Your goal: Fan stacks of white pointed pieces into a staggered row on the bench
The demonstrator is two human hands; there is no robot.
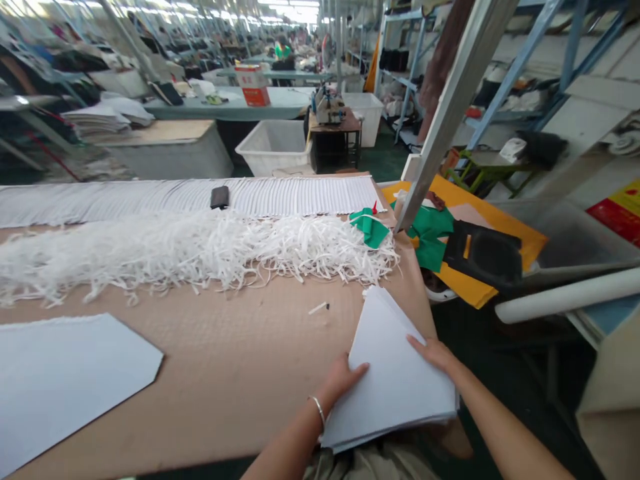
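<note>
A stack of white, tapered sheets (395,380) lies at the table's right front corner, partly over the edge towards my lap. My left hand (347,377) grips its left side, thumb on top and fingers hidden beneath. On the right side, my right hand (434,353) holds the stack the same way, thumb on the upper face. Whether the sheets are paper or cloth I cannot tell. Further left on the table rests a larger white pointed piece (75,380) with a dark lower edge. Beyond the stack spreads a long heap of white strips (210,253).
Behind the strips runs a row of overlapping white pieces (280,195) with a black wallet-like object (219,197) on it. Green cloth (370,228) lies on the strips' right end. A metal post (450,113) rises at the table's right corner. A white roll (570,295) juts in from the right.
</note>
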